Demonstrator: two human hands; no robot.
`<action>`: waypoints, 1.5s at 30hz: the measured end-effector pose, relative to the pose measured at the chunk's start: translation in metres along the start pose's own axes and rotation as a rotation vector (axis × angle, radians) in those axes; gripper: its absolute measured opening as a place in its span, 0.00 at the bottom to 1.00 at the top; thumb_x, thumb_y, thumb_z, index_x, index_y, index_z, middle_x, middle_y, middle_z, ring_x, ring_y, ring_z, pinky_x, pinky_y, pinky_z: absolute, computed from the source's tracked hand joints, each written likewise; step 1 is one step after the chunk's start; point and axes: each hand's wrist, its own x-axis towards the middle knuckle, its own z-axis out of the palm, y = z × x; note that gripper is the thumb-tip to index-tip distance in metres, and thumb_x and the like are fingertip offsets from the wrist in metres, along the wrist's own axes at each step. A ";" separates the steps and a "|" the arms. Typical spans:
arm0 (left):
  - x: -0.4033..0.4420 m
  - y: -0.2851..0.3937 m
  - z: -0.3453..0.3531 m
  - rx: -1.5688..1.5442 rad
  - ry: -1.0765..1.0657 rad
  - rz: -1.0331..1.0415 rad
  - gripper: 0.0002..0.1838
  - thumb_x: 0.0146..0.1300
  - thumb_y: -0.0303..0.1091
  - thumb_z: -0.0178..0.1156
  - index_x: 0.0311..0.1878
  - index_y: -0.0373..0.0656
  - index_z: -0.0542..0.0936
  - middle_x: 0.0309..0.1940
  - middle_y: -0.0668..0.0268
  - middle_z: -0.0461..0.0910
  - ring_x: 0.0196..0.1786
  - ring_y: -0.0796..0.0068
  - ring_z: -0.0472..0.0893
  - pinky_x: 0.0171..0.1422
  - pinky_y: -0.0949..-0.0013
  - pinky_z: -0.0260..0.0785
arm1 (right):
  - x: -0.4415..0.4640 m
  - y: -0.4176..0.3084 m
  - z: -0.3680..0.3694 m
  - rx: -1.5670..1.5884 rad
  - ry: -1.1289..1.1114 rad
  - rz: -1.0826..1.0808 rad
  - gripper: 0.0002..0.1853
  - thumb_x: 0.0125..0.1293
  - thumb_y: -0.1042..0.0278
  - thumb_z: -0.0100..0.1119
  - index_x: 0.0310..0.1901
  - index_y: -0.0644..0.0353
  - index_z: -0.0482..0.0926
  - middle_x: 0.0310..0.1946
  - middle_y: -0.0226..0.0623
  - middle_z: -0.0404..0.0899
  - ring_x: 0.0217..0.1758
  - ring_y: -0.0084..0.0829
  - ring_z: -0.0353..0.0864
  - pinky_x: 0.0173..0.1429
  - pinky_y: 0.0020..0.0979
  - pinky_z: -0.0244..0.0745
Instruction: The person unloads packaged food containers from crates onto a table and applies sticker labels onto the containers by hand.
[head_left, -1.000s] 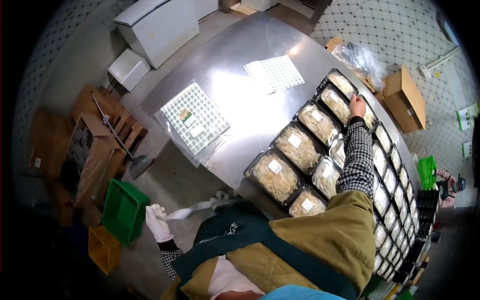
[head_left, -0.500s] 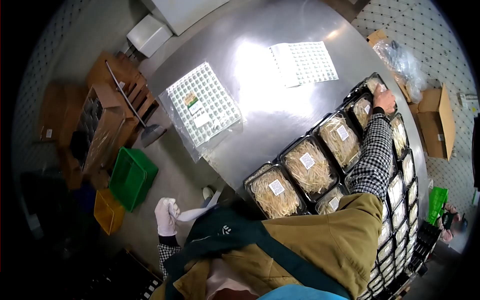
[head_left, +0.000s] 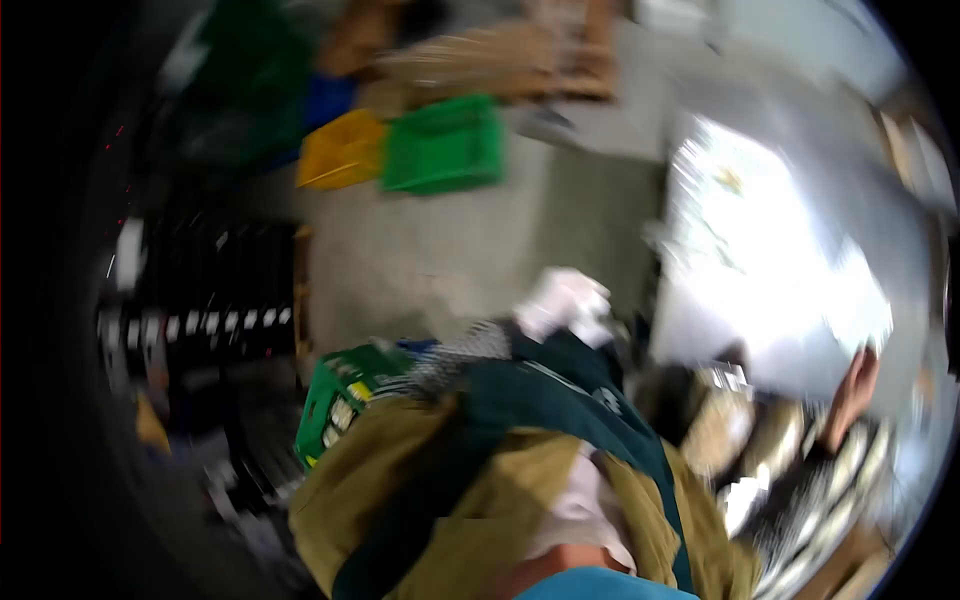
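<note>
My left hand (head_left: 560, 298), in a white glove, is in front of my apron, its fingers curled around a crumpled white strip (head_left: 592, 328); both are blurred. My right hand (head_left: 854, 396) is bare, with its fingers stretched out and nothing visible in them. It reaches over the black trays of bean sprouts (head_left: 718, 432), close to a white label sheet (head_left: 860, 305) on the steel table. Another label sheet in a clear bag (head_left: 725, 190) lies farther left, washed out by glare.
The steel table (head_left: 735, 325) is on the right. A green crate (head_left: 445, 145) and a yellow crate (head_left: 342, 150) stand on the floor ahead. Beside me at the left is another green crate (head_left: 335, 405). Stacked black crates (head_left: 215, 285) stand farther left.
My view has swung left, shifting the table to the right side. My right hand has left the far tray it was touching. My left hand has come in front of my apron.
</note>
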 end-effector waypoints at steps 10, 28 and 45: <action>-0.097 -0.038 -0.010 -0.238 0.663 -0.101 0.23 0.55 0.48 0.64 0.20 0.35 0.76 0.15 0.52 0.70 0.18 0.64 0.71 0.25 0.60 0.61 | -0.226 -0.335 0.225 0.512 -1.348 0.175 0.08 0.61 0.73 0.60 0.40 0.65 0.75 0.28 0.24 0.75 0.27 0.12 0.68 0.30 0.15 0.60; -0.260 -0.121 -0.358 0.294 1.171 -0.208 0.17 0.57 0.42 0.59 0.42 0.39 0.73 0.34 0.58 0.76 0.39 0.66 0.77 0.46 0.64 0.69 | -0.309 -0.310 0.320 0.521 -0.905 0.143 0.15 0.67 0.69 0.54 0.51 0.69 0.69 0.30 0.29 0.71 0.30 0.18 0.66 0.33 0.21 0.64; 0.021 -0.126 -0.096 -0.424 -0.601 -0.052 0.23 0.65 0.35 0.52 0.62 0.39 0.68 0.52 0.62 0.77 0.51 0.77 0.76 0.55 0.75 0.67 | -0.337 -0.191 0.302 1.169 0.271 1.143 0.09 0.62 0.64 0.61 0.29 0.56 0.73 0.17 0.21 0.66 0.16 0.16 0.61 0.21 0.20 0.54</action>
